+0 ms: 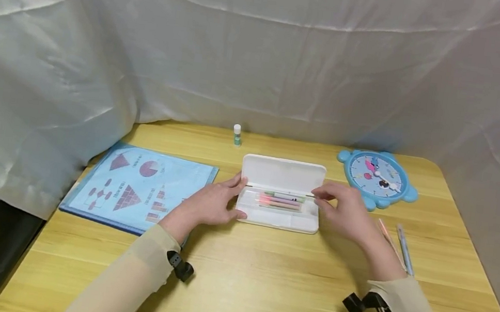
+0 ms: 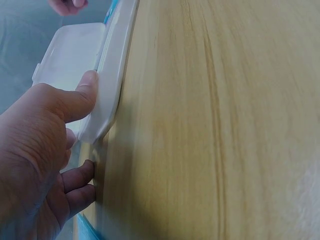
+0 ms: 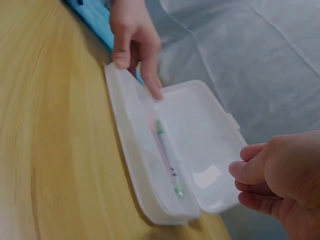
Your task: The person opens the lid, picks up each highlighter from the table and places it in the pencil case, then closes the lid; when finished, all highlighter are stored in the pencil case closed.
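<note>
A white pencil case lies on the table with its lid raised at the back. Inside sit several pens, pink, purple and green. My left hand grips the case's left end, thumb at the front corner and a finger near the hinge. In the left wrist view, that thumb presses on the case's wall. My right hand is at the case's right end, fingers bent beside the lid's edge. The right wrist view puts its fingertips over that edge; whether they pinch it is unclear.
Left of the case lies a blue folder printed with charts. A small white-capped bottle stands behind. At the right are a blue toy clock and two pens. Grey cloth hangs behind the table.
</note>
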The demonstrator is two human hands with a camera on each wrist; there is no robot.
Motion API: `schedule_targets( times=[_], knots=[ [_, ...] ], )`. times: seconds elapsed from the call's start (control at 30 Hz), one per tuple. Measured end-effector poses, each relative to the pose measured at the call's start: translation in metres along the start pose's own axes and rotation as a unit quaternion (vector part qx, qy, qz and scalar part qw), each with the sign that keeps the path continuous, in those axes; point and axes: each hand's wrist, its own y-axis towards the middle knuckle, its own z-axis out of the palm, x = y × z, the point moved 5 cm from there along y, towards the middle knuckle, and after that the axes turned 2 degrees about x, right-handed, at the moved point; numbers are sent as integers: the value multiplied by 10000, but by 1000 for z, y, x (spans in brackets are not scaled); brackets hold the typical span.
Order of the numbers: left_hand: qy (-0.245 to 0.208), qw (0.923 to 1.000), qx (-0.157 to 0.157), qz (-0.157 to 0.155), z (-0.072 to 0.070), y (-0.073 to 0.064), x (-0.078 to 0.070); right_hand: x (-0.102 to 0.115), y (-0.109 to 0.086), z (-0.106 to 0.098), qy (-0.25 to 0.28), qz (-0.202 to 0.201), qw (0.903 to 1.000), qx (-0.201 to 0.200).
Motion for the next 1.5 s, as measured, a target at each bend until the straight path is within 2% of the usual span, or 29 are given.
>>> schedule_targets(
  times=[0.1,0.17,0.4,0.57,0.9,1.03,1.27,1.5],
  knots=[
    [-6,10000,2,5,0,1,1,1,-13,-14,-174,-90,9997,-157],
    [2,10000,-5,14,0,1,1,-2,-23,-22,-289,-14,9994,-214],
    [26,10000,9,12,1,2,2,-22,-63,-51,-727,574,9954,-231],
    [23,10000,10,37,2,2,2,-41,-94,-68,-838,1061,9906,-216],
    [-38,10000,-25,77,0,1,1,-64,-140,-69,-1027,1928,9758,-72],
    [-48,10000,-6,53,0,0,1,-70,-147,-65,-1165,2075,9711,175],
    [-27,10000,-8,56,1,0,1,-69,-145,-56,-1062,2222,9677,545],
    [-18,10000,-14,44,1,0,1,-69,-144,-52,-973,2321,9653,697]
  ],
)
